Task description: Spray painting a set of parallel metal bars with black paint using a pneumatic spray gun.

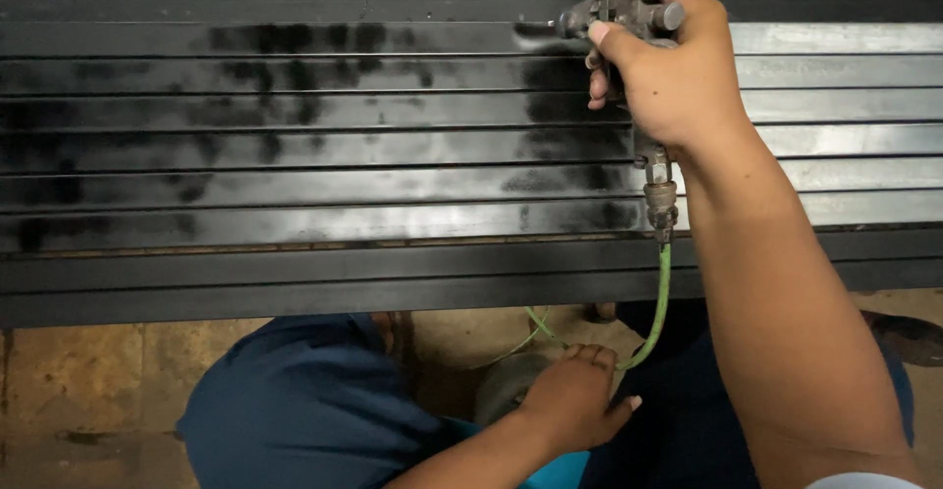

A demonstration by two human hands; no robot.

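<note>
Spray gun (629, 18) | clamped in my right hand (678, 77), nozzle facing the metal bars (295, 155) left of it | left hand (575, 401) closed on green hose (660, 302) below | step, I judge: mid-coat, bars beyond the hand bare | next: steady sweep rightward, hose kept slack

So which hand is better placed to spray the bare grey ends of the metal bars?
Right. The right hand grips the metal spray gun over the bars, beside their unpainted grey ends. The left hand is low, on the thin green hose.
</note>
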